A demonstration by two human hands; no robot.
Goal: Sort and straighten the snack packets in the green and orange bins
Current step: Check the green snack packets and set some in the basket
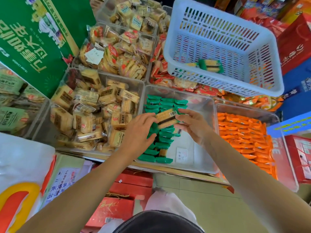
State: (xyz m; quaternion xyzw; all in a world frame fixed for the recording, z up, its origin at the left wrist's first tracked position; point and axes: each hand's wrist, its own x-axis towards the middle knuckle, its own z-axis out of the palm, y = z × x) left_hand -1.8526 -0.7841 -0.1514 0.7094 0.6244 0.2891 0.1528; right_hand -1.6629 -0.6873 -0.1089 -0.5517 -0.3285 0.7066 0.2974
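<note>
Your left hand [143, 126] and right hand [193, 123] pinch the ends of one glossy cracker packet [166, 117], fingers closed on it, above the clear bin [208, 118] of green packets [161, 138]. Orange packets [244, 135] fill the right bin. A slotted white basket [222, 47] sits beyond; its print is unreadable.

I see the counter [185, 173], cardboard-edged | directly under the grip: clear bin [204, 105] of green packets [161, 143] | just right of the grip: clear bin [249, 109] of orange packets [244, 135] | left of the grip: bin of tan biscuit packs [94, 115] | beyond the grip: white basket [223, 47] resting on farther bins
</note>
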